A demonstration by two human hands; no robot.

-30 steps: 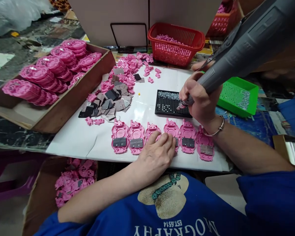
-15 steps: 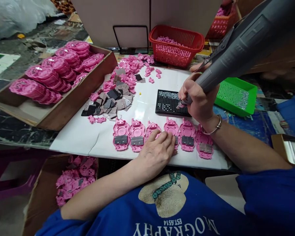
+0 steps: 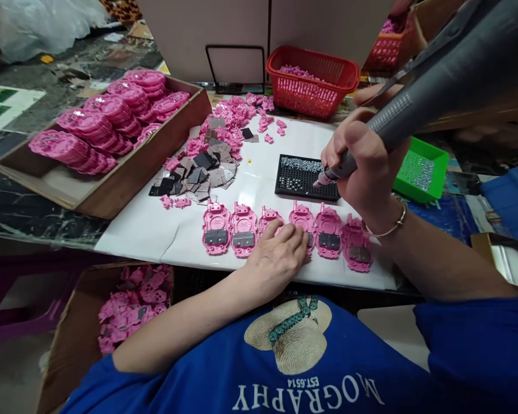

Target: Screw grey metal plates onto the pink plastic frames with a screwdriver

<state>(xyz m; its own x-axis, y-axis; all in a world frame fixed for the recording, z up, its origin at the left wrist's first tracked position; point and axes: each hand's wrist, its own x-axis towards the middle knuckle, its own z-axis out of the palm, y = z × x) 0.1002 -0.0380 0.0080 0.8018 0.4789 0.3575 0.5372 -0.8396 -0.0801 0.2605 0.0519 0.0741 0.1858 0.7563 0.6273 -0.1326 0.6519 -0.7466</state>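
My right hand [image 3: 365,152] is wrapped round a grey electric screwdriver [image 3: 440,98] that slants down to the left. Its tip is at the black perforated screw tray [image 3: 304,194], over the front rows of holes; whether it touches a screw is unclear. My left hand [image 3: 278,253] lies palm down with fingers extended over the middle of a row of pink plastic casings [image 3: 216,217], partly covering two of them. Each casing whose lower half shows carries a dark or grey plate [image 3: 328,240]. Small screws [image 3: 300,165] fill the tray's back part.
Loose grey and black plates [image 3: 218,175] and small pink parts [image 3: 235,112] are heaped left of the tray. A cardboard box [image 3: 125,178] holds stacked pink casings. Behind stands a red basket [image 3: 313,100]; right, a green tray [image 3: 441,175] of screws. Below, a carton [image 3: 71,328] contains pink pieces.
My right hand has moved slightly right and the screwdriver leans lower, its tip still at the black tray. My left hand stays on the casings. The view has shifted a little.
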